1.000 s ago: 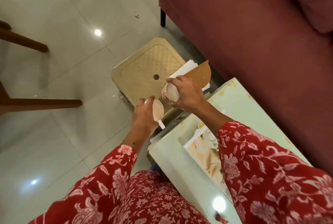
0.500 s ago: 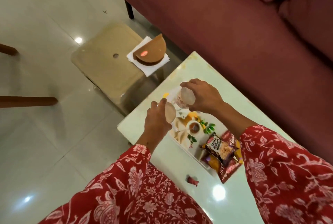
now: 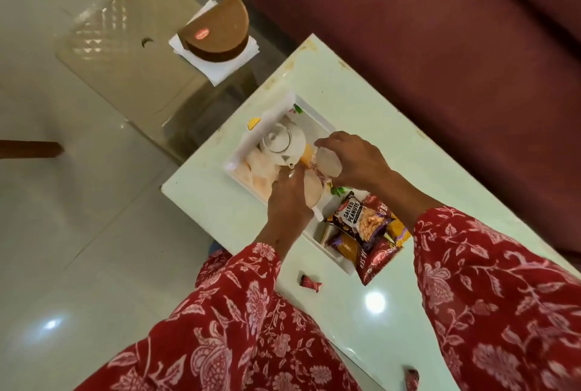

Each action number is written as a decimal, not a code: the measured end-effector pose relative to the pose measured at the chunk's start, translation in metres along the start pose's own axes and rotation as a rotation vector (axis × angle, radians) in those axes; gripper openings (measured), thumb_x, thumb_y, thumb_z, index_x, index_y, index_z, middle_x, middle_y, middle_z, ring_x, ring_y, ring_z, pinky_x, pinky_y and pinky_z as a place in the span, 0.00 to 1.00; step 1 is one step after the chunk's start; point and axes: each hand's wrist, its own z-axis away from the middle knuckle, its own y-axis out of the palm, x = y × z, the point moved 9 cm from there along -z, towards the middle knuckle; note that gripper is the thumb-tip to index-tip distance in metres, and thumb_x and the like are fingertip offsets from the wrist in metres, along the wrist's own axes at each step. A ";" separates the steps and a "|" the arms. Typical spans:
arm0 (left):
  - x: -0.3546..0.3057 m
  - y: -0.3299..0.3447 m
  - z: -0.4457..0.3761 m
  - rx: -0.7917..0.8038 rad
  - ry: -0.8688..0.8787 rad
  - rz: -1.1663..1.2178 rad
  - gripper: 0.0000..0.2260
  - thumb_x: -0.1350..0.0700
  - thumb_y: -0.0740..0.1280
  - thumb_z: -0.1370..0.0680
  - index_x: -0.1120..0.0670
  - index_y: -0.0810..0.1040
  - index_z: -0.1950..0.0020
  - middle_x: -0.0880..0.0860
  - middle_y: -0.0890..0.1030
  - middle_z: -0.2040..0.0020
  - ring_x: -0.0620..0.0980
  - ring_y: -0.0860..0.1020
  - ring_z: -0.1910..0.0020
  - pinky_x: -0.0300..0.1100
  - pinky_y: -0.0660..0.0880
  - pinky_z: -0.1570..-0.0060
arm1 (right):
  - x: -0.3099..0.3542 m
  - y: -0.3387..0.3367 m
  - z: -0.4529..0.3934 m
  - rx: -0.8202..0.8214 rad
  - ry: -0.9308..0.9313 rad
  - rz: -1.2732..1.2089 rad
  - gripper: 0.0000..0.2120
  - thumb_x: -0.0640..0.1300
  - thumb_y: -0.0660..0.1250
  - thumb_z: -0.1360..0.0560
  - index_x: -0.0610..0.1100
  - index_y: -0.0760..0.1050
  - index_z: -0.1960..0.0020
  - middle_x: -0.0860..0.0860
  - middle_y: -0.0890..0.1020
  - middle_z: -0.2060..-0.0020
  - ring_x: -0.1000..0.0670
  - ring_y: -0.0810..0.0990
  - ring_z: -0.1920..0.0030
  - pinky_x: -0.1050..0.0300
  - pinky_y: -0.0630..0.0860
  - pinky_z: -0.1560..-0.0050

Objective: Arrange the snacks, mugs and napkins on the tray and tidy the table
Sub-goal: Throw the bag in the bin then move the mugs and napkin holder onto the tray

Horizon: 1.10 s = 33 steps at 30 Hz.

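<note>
Left hand: fingers curled round a pale glossy mug, above the tray's middle.
Right hand: closed on second mug, at 1 o'clock, touching.
Tray: white, rectangular; crinkly snack packets at 5 o'clock, round teapot at 11.

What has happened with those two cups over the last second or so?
Both hands carried the cups from over the stool across to the tray. The left hand and right hand now hold them low over its middle, beside the white teapot. Neither cup has been let go. The snack packets, the brown box on the napkins and the loose candy stayed put.
</note>
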 end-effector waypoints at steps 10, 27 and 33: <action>0.009 0.013 -0.002 -0.029 -0.028 -0.039 0.41 0.63 0.76 0.37 0.51 0.60 0.29 0.58 0.67 0.33 0.60 0.71 0.40 0.52 0.75 0.48 | -0.012 0.019 -0.007 -0.020 0.019 -0.021 0.42 0.46 0.78 0.40 0.55 0.63 0.30 0.49 0.70 0.33 0.44 0.72 0.36 0.48 0.78 0.49; 0.008 -0.007 0.002 0.074 -0.072 -0.112 0.52 0.57 0.79 0.39 0.47 0.47 0.25 0.57 0.59 0.29 0.58 0.65 0.34 0.52 0.73 0.46 | -0.012 0.005 0.001 0.114 0.112 -0.021 0.53 0.52 0.80 0.41 0.57 0.52 0.25 0.49 0.54 0.23 0.45 0.56 0.25 0.43 0.67 0.34; 0.022 -0.116 -0.012 -0.124 -0.086 0.058 0.39 0.54 0.74 0.33 0.58 0.57 0.28 0.59 0.69 0.32 0.58 0.69 0.34 0.49 0.69 0.38 | 0.017 -0.058 -0.016 -0.131 0.152 -0.272 0.33 0.52 0.72 0.31 0.47 0.64 0.30 0.47 0.71 0.32 0.45 0.70 0.33 0.50 0.69 0.37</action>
